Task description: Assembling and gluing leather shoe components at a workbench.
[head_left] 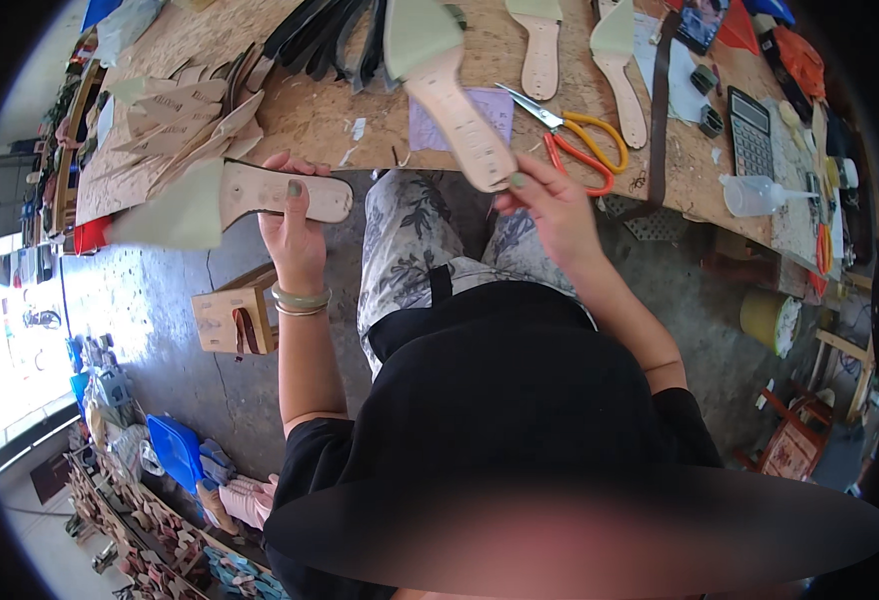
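Observation:
My left hand (pixel 293 228) grips a tan shoe insole (pixel 260 192) with a pale green forepart, held level just off the near edge of the wooden workbench (pixel 320 118). My right hand (pixel 552 205) pinches the heel end of a second insole (pixel 452 98), which slants up over the bench with its pale green forepart at the top. Both hands hover above my lap, in front of the bench edge.
Orange-handled scissors (pixel 580 140) lie right of my right hand. A stack of insoles (pixel 185 125) sits at the bench's left, black straps (pixel 335 40) at the back, two more insoles (pixel 542 50) beyond. A calculator (pixel 750 130) and squeeze bottle (pixel 755 195) are far right. A small wooden stool (pixel 235 315) stands on the floor.

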`<state>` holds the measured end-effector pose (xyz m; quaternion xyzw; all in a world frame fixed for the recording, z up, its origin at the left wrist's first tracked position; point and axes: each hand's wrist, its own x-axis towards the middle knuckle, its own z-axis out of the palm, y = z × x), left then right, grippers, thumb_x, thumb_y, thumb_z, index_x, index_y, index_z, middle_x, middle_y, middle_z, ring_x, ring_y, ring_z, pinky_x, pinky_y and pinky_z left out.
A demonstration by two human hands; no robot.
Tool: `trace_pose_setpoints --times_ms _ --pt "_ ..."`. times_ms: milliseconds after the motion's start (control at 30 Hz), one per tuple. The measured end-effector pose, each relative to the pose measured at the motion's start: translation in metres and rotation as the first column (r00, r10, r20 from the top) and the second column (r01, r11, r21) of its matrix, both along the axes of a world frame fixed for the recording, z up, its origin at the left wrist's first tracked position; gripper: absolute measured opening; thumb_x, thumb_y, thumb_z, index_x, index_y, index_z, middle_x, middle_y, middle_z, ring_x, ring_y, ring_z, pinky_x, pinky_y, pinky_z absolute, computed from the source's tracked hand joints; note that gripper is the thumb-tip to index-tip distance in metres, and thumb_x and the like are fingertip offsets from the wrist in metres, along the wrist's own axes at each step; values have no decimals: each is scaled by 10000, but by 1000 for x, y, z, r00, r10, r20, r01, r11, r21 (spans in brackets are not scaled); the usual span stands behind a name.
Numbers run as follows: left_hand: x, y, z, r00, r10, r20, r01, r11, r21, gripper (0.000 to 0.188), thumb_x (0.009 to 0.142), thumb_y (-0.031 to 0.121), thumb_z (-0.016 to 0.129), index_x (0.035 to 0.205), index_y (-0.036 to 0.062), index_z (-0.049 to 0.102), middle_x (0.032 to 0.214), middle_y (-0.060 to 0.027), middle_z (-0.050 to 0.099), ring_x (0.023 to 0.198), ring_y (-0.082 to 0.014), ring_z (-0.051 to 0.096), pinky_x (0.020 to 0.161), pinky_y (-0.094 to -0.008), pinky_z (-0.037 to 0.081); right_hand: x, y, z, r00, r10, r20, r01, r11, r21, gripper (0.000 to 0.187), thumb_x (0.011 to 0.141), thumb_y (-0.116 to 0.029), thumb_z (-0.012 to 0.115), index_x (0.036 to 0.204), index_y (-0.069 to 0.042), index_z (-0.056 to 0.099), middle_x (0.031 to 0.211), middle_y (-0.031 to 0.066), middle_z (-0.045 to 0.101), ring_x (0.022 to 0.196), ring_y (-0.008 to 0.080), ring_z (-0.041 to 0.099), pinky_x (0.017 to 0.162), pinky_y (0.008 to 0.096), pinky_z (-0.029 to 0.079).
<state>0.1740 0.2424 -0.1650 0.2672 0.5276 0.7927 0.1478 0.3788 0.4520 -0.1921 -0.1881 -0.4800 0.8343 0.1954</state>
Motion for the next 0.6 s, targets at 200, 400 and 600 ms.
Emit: trace_pose_setpoints --times_ms 200,400,600 --pt "17 -12 35 962 -213 169 221 975 -32 509 974 345 482 1290 -52 434 940 -104 527 802 -200 567 704 -306 476 -75 -45 -13 962 261 78 -268 958 104 331 971 -107 519 1272 23 568 929 63 670 786 113 641 712 245 516" --pt "39 18 41 877 -302 374 348 936 -60 504 969 380 455 1255 -35 471 882 -77 511 746 -166 541 674 -275 447 -135 -45 -20 955 182 236 -278 829 486 356 927 -132 556 1248 19 569 911 115 681 749 162 649 664 279 522" --pt "51 44 42 798 -403 448 477 876 -62 412 957 299 492 1223 -15 494 874 -82 544 748 -167 573 684 -276 461 -131 -30 -22 882 278 381 -444 759 475 283 896 -243 540 973 1 660 867 172 692 832 245 687 702 332 524"
